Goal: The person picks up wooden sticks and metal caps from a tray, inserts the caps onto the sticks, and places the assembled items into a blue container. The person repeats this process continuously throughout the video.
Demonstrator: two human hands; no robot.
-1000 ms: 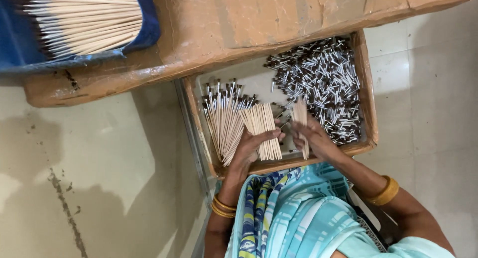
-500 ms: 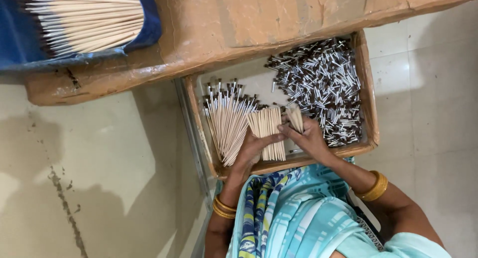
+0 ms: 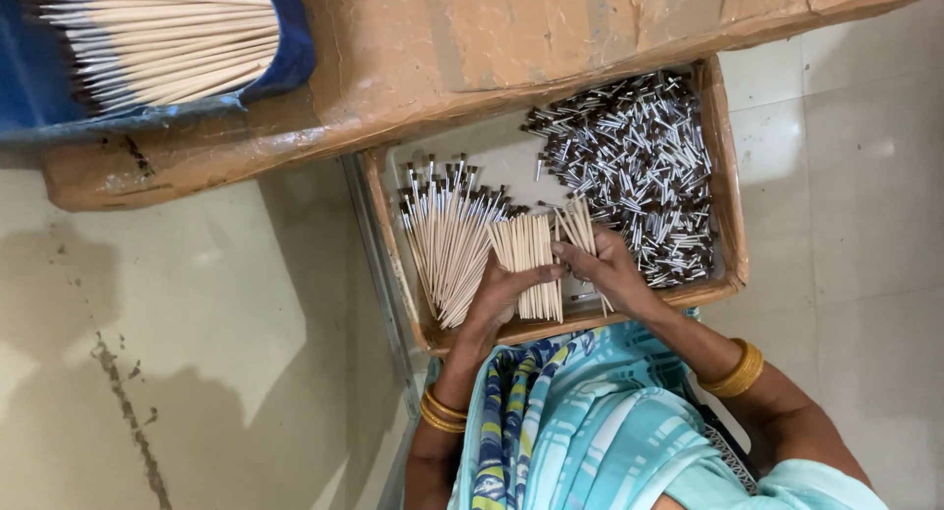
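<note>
Shallow cardboard tray (image 3: pixel 730 166), brown, lying on the person's lap at the lower centre of the head view, its far end tucked under a large cardboard box (image 3: pixel 511 48).

Contents of the tray:
- Right half: a loose heap of small metal ferrules (image 3: pixel 629 166), silver with dark brush tips, lying in all directions.
- Left half: a fanned pile of finished brushes (image 3: pixel 447 240), pale wooden sticks with dark tips pointing away from the person.
- Centre: a bundle of plain wooden sticks (image 3: pixel 526 259), upright in the picture and just beside the finished pile.

Left hand (image 3: pixel 501 299): rests at the near end of the tray, fingers (image 3: pixel 536 274) curled round the lower part of the plain bundle, gripping it. Gold bangles (image 3: pixel 441 412) on this wrist.

Right hand (image 3: pixel 615 274): just beside the left hand, at the near edge of the ferrule heap, fingers closed on a few sticks (image 3: pixel 580 225) that fan upward from the grip. Gold bangles (image 3: pixel 737 370) on this wrist too.

Surroundings: the person wears a turquoise patterned garment (image 3: pixel 610 441). At the upper left, a blue tray (image 3: pixel 290 48) holds a further stack of pale sticks (image 3: pixel 167 33), lying crosswise. Pale tiled floor (image 3: pixel 197 323) to either side, with a dark stain at the left.
</note>
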